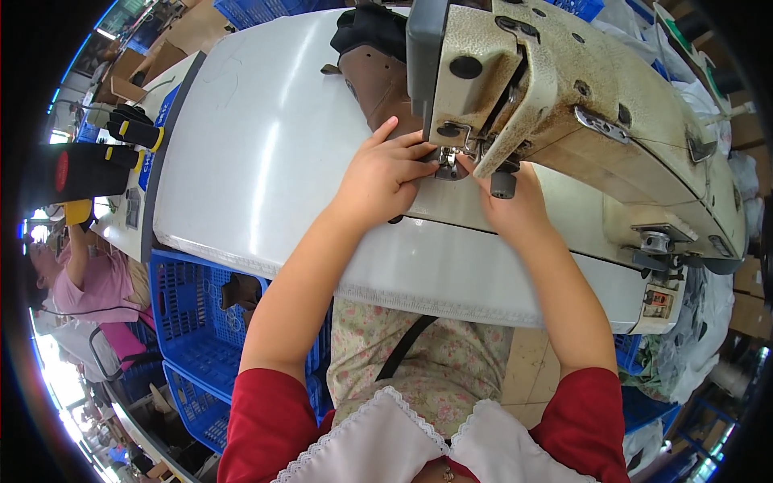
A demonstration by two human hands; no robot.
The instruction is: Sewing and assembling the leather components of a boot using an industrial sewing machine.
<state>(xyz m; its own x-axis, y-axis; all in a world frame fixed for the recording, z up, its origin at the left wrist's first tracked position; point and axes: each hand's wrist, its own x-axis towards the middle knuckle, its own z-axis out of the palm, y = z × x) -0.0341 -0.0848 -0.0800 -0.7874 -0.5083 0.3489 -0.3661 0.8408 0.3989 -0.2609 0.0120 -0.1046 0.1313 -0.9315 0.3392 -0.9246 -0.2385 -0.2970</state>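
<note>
A brown shoe upper (378,84) with a black lining part at its far end lies on the white sewing machine bed. Its near end runs under the presser foot (448,167) of a cream industrial sewing machine (555,88). My left hand (385,173) rests on the near end of the upper, left of the foot, its fingers stretched out and spread. Close by the needle area on the right is my right hand (515,201). The machine head covers most of its fingers, so their hold cannot be made out.
Blue plastic crates (193,322) stand below the table's left edge, one with a dark brown piece (240,291) in it. A person in a pink top (97,286) works at another machine on the far left. Clear plastic bags (692,330) hang at the right.
</note>
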